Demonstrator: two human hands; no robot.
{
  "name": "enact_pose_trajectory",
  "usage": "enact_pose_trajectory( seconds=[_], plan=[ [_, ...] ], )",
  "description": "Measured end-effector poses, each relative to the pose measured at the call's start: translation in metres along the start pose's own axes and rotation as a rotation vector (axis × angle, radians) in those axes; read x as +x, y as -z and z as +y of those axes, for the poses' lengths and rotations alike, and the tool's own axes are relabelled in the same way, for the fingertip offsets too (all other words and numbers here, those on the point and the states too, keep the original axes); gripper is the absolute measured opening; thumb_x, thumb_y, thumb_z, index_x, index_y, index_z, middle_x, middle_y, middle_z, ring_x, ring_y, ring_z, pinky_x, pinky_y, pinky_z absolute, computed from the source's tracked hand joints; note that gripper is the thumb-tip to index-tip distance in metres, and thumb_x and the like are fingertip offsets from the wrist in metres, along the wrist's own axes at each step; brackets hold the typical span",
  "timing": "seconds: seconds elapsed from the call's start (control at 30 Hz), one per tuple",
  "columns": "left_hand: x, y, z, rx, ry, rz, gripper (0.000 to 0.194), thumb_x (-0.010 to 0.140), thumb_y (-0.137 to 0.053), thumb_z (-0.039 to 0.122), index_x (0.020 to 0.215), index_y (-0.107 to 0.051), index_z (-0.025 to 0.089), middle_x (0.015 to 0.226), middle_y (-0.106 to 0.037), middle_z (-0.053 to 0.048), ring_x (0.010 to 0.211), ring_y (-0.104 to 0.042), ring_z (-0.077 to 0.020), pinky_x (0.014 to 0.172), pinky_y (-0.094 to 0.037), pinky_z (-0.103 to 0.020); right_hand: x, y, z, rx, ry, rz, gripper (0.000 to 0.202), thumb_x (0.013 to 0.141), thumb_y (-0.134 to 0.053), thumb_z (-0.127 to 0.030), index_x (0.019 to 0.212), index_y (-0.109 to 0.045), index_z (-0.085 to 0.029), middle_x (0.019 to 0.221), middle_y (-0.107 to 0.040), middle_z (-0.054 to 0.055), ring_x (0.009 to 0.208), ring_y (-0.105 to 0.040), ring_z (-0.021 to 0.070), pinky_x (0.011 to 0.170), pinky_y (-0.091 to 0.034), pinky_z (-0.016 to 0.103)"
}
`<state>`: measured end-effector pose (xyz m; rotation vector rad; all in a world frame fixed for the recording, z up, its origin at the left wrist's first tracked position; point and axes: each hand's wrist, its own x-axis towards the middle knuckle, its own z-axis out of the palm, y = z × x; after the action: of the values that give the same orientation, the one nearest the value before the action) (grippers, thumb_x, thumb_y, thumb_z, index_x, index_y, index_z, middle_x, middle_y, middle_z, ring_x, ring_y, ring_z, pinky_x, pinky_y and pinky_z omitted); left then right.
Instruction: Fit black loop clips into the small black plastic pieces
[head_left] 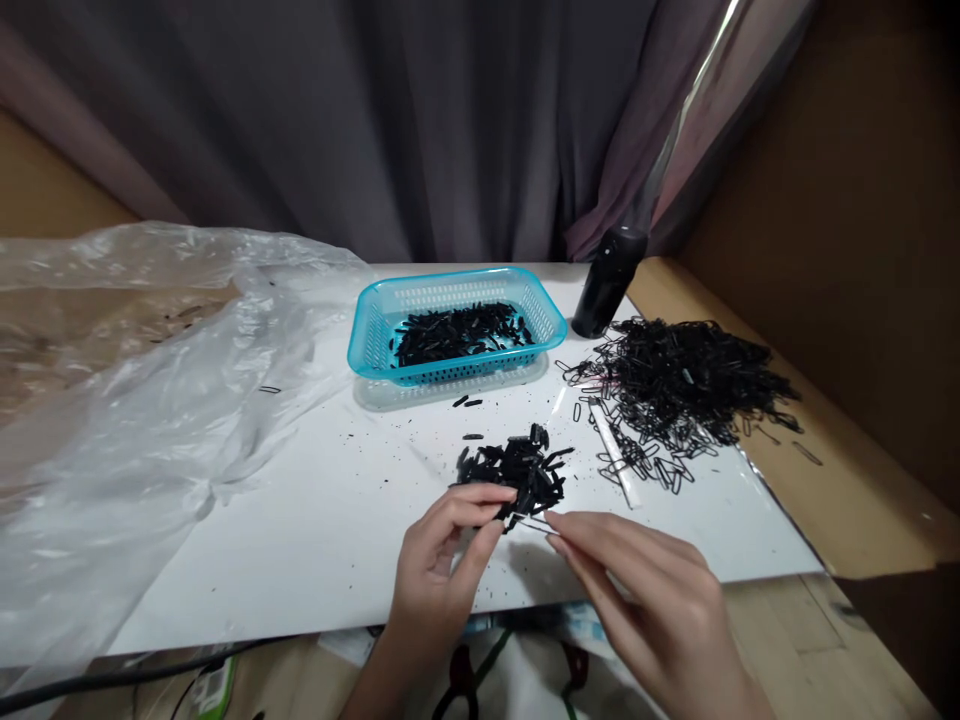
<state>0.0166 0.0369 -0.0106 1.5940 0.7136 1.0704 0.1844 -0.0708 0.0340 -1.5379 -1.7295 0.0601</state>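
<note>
My right hand (645,590) pinches a thin black wire loop (537,525) between thumb and forefinger. At the loop's other end, my left hand (450,550) has its thumb and fingertips drawn together; what they hold is too small and hidden to name. Just beyond my fingertips lies a small heap of short black pieces (521,468) on the white board (285,540). A blue basket (457,375) behind the heap contains more of these black pieces. To the right spreads a large tangled pile of black wire loops (682,380).
Clear plastic sheeting (187,420) covers the left side. A dark cylindrical object (611,285) with clear wrap rising from it stands at the back right. A pale strip (615,455) lies by the loops. Cardboard (862,480) borders the right, and a dark curtain (465,130) hangs behind.
</note>
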Motion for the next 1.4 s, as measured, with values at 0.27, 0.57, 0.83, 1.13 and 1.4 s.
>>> enact_pose_trajectory(
  seconds=[0.27, 0.57, 0.83, 1.13, 1.4],
  plan=[
    [0.0018, 0.0005, 0.0016, 0.035, -0.073, -0.010, 0.018, 0.089, -0.064, 0.006, 0.085, -0.068, 0.023, 0.104, -0.080, -0.005, 0.096, -0.075, -0.0171, 0.083, -0.062, -0.025, 0.0008, -0.0005, -0.0027, -0.041, 0.000, -0.030, 0.036, 0.094, -0.053, -0.002, 0.124, -0.061, -0.019, 0.106, -0.079, 0.004, 0.092, -0.076, 0.0172, 0.079, -0.063, 0.030],
    [0.0061, 0.0050, 0.0066, 0.142, -0.186, -0.040, 0.023, 0.085, -0.064, 0.000, 0.085, -0.069, 0.023, 0.101, -0.081, -0.003, 0.094, -0.076, -0.0159, 0.085, -0.062, -0.024, -0.0006, 0.0003, 0.0000, -0.063, 0.020, -0.063, 0.034, 0.095, -0.053, -0.002, 0.124, -0.061, -0.018, 0.108, -0.078, 0.005, 0.093, -0.075, 0.0171, 0.082, -0.063, 0.030],
    [0.0063, 0.0035, 0.0081, 0.145, -0.201, -0.022, 0.023, 0.085, -0.064, 0.000, 0.084, -0.068, 0.023, 0.100, -0.081, -0.002, 0.092, -0.077, -0.0151, 0.084, -0.062, -0.022, 0.0028, 0.0007, -0.0013, -0.053, 0.052, -0.002, 0.032, 0.093, -0.055, -0.001, 0.121, -0.065, -0.015, 0.105, -0.079, 0.006, 0.090, -0.076, 0.0170, 0.078, -0.063, 0.029],
    [0.0060, 0.0035, 0.0070, 0.182, -0.227, -0.035, 0.022, 0.087, -0.063, 0.002, 0.085, -0.067, 0.023, 0.101, -0.081, -0.001, 0.093, -0.077, -0.0134, 0.085, -0.062, -0.020, 0.0025, 0.0002, -0.0030, -0.071, 0.037, 0.001, 0.028, 0.094, -0.057, -0.003, 0.118, -0.066, -0.015, 0.104, -0.079, 0.005, 0.087, -0.076, 0.0175, 0.075, -0.062, 0.029],
    [0.0051, 0.0058, 0.0027, 0.208, -0.223, -0.073, 0.022, 0.087, -0.062, 0.002, 0.088, -0.068, 0.023, 0.102, -0.080, -0.001, 0.095, -0.076, -0.0132, 0.087, -0.060, -0.020, -0.0003, 0.0005, -0.0006, -0.014, -0.026, -0.094, 0.027, 0.097, -0.053, -0.005, 0.118, -0.063, -0.018, 0.097, -0.077, 0.004, 0.081, -0.074, 0.0171, 0.072, -0.062, 0.029]
  ],
)
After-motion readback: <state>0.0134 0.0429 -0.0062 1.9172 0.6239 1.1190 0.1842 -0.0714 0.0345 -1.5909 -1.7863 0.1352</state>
